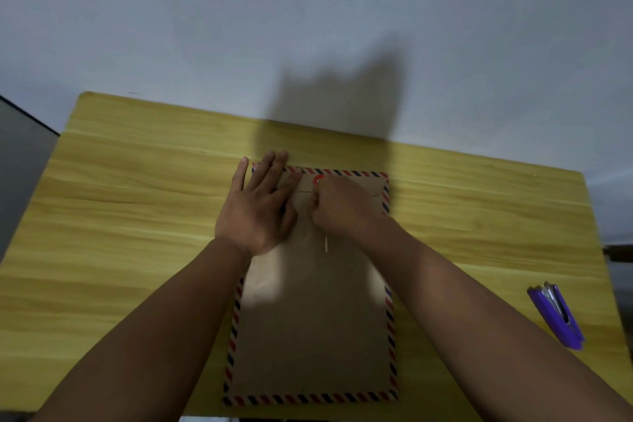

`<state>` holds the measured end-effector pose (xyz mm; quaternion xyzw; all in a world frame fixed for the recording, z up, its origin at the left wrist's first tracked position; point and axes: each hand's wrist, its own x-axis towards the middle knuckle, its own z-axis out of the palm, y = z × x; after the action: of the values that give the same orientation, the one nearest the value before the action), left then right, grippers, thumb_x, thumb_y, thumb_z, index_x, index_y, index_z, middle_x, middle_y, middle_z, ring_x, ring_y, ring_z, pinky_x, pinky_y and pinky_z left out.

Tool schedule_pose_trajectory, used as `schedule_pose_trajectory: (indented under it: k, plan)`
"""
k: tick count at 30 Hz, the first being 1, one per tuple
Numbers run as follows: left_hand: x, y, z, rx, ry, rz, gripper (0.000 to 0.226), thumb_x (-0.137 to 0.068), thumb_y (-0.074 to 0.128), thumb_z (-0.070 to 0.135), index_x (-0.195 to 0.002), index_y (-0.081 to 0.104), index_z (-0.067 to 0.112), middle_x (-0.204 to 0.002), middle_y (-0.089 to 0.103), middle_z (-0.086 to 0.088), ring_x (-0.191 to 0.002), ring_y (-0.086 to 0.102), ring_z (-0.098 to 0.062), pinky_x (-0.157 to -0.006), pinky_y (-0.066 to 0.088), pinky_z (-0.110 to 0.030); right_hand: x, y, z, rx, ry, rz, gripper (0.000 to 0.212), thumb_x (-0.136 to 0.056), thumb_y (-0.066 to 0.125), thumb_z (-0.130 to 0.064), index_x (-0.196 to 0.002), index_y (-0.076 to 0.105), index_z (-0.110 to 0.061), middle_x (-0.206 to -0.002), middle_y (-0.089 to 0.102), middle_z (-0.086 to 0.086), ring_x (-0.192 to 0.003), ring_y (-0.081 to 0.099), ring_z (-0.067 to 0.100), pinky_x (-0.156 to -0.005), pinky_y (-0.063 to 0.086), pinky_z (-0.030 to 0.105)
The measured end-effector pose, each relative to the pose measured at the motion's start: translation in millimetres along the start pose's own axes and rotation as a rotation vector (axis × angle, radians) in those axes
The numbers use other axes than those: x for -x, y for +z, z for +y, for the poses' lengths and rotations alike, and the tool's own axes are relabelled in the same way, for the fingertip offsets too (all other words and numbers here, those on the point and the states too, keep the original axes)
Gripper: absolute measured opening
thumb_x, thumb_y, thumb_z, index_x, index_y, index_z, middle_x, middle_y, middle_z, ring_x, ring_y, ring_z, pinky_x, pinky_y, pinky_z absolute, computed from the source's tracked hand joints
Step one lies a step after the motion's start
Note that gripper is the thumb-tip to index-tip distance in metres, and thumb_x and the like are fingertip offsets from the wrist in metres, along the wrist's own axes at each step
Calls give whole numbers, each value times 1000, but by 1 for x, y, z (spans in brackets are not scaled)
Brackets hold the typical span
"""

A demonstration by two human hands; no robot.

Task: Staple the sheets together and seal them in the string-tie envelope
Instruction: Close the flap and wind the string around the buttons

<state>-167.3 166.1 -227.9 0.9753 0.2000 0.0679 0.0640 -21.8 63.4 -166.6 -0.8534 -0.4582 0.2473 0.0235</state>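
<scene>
Yellow table (pixel 137 216) bears envelope (pixel 311 319); flat left hand (pixel 260 205) presses it, right hand (pixel 339 205) pinches string (pixel 326 245).

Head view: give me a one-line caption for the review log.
Left hand presses the striped kraft envelope flat while the right hand works the string near the red button; purple stapler lies aside.
</scene>
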Motion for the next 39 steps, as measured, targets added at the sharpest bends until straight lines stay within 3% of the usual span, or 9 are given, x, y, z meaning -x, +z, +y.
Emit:
schedule_pose_trajectory:
  k: [5,10,17,23,28,33,39]
  plan:
    - [-1,2,-1,24,12,16,60,-101,36,41,-157,44,22,-172,25,-10,-160,19,-27,-126,13,-61,-22,-21,-1,88,-173,-140,13,-96,58,-26,-92,67,-17,-100,69,6,-92,65,27,-69,42,33]
    - [-1,2,-1,24,10,18,61,-100,36,39,-158,41,22,-171,26,-11,-160,20,-29,-126,15,-62,-36,-38,11,102,-296,-193,6,-89,66,-26,-90,71,-22,-99,71,0,-92,64,23,-74,51,35]
    - [-1,2,-2,7,-1,-7,63,-100,35,41,-159,41,21,-172,22,-10,-161,18,-28,-126,14,-61,-39,-43,39,18,-317,-90,10,-91,69,-22,-96,74,-15,-100,76,2,-93,66,24,-75,48,34]
    - [0,1,-1,9,2,-10,62,-101,35,42,-160,40,22,-172,22,-10,-161,17,-28,-126,15,-62,-44,-54,55,111,-249,-51,17,-95,67,-28,-100,74,-14,-104,74,4,-98,66,25,-76,49,33]
    - [0,1,-2,10,10,1,61,-101,37,41,-158,42,22,-171,24,-11,-160,19,-29,-125,16,-62,-54,-54,38,260,-205,26,22,-96,58,-32,-101,71,-15,-104,71,7,-99,66,29,-75,52,35]
    - [-1,0,-1,17,11,3,61,-101,38,40,-159,41,23,-171,26,-12,-160,21,-30,-125,16,-62,-61,-45,11,344,-202,31,20,-100,56,-29,-103,67,-13,-103,68,9,-96,65,29,-67,39,32]
    - [-2,0,-1,2,-3,-19,64,-98,37,42,-157,44,20,-170,28,-11,-160,22,-29,-125,16,-62,-47,-28,7,300,-268,93,25,-104,48,-36,-103,65,-16,-104,69,10,-97,65,32,-67,39,35]
